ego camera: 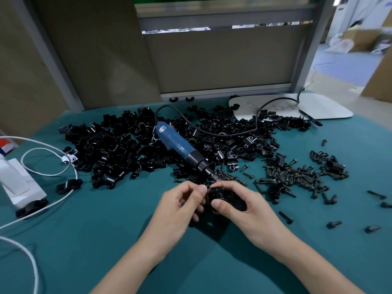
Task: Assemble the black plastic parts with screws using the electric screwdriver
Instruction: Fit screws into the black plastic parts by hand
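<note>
Right hand (239,206) grips the black part (220,196); left hand (182,200) pinches what we judge a screw (207,188) beside it. Just beyond the part we see the electric screwdriver (178,145), tip toward it.

A: Fig. 1: where does the electric screwdriver (178,145) lie?
B: I have it on the parts pile (110,149), in the middle of the table (106,240), with the screws (297,177) to its right. Before its tip, my left hand (182,206) and right hand (239,206) hold one part (220,197) between them.
</note>
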### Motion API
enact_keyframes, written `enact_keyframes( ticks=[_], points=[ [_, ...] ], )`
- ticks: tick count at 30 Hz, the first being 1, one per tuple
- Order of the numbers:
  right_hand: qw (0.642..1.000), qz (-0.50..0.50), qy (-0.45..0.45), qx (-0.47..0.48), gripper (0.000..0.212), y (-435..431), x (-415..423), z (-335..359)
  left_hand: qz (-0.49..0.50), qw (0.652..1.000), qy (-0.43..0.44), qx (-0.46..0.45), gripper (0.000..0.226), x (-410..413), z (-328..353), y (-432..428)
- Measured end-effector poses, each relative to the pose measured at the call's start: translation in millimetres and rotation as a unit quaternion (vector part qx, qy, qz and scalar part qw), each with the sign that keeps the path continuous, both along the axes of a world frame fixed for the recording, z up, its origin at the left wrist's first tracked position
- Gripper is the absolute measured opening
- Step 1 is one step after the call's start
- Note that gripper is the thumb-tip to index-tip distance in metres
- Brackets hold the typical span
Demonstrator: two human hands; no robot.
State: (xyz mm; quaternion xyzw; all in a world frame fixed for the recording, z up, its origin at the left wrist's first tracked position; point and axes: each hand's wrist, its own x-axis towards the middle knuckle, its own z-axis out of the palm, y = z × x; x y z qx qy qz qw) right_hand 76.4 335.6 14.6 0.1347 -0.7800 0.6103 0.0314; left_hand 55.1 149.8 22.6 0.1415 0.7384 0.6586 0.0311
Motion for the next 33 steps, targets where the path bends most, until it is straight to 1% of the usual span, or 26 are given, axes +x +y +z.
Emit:
enact_keyframes(
  ticks=[1,2,5,6,8,9,10,15,19,21,23,24,25,26,28,29,30,31,33],
  points=[
    [1.000,0.000,-0.002,-0.002,0.022,0.1,0.1,0.1,0.000,1.000,0.006,0.005,0.009,-0.7,0.9,-1.1],
    [1.000,0.002,-0.004,-0.005,0.022,0.3,0.5,0.0,-0.004,1.000,0.009,0.012,0.004,-0.8,1.1,-2.6],
    [1.000,0.006,-0.008,-0.008,0.022,0.1,0.8,0.2,-0.005,1.000,0.005,0.029,0.008,0.7,-0.5,-2.3],
    [1.000,0.006,-0.009,-0.007,0.022,-0.1,0.7,0.4,0.001,1.000,-0.006,0.026,0.014,1.6,0.0,-1.4],
    [1.000,0.003,-0.007,-0.008,0.022,-0.1,0.5,0.3,0.008,1.000,-0.023,-0.001,0.034,1.2,-1.3,-0.5],
    [1.000,0.004,-0.007,-0.009,0.022,0.0,0.7,0.0,0.007,1.000,-0.023,-0.019,0.041,1.0,-2.1,-0.7],
    [1.000,0.006,-0.008,-0.009,0.023,0.1,1.1,-0.2,0.006,0.999,-0.019,-0.030,0.042,1.2,-3.2,-1.3],
    [1.000,0.002,-0.009,0.006,0.024,2.8,1.3,-2.3,0.003,0.998,-0.001,-0.059,0.031,2.2,-4.4,-3.2],
    [1.000,0.003,-0.012,-0.002,0.023,4.0,0.5,-3.4,-0.016,0.999,0.016,-0.041,0.005,3.0,-0.2,-2.9],
    [0.999,0.005,-0.019,-0.037,0.024,5.5,-0.5,-1.5,-0.017,0.998,0.043,-0.036,0.013,2.2,2.2,-3.2],
    [0.989,-0.017,-0.027,-0.142,0.027,10.8,-4.5,3.0,0.012,0.994,0.092,-0.060,0.017,-3.7,9.6,-1.9],
    [0.976,-0.038,-0.029,-0.210,0.030,15.5,-7.6,5.3,0.021,0.986,0.130,-0.101,0.016,-10.2,15.8,0.7],
    [0.959,-0.062,-0.031,-0.274,0.034,20.8,-10.9,8.0,0.023,0.970,0.175,-0.170,0.014,-19.4,23.7,5.0],
    [0.940,-0.088,-0.034,-0.329,0.036,26.4,-13.9,11.0,0.012,0.939,0.223,-0.260,0.013,-30.4,33.4,11.4],
    [0.903,-0.128,-0.042,-0.407,0.037,38.0,-17.7,15.3,-0.035,0.849,0.291,-0.440,0.019,-54.7,53.0,30.3],
    [0.888,-0.141,-0.045,-0.435,0.036,42.7,-19.2,16.5,-0.061,0.800,0.296,-0.518,0.021,-67.4,61.5,41.5],
    [0.874,-0.153,-0.049,-0.458,0.036,46.7,-19.9,16.9,-0.087,0.756,0.280,-0.586,0.022,-78.3,68.7,53.0],
    [0.862,-0.162,-0.054,-0.477,0.035,49.4,-20.5,17.3,-0.111,0.719,0.249,-0.639,0.022,-87.2,74.1,63.7],
    [0.847,-0.176,-0.061,-0.498,0.033,52.6,-20.9,17.5,-0.147,0.679,0.178,-0.697,0.019,-100.0,77.8,81.2]
  ],
)
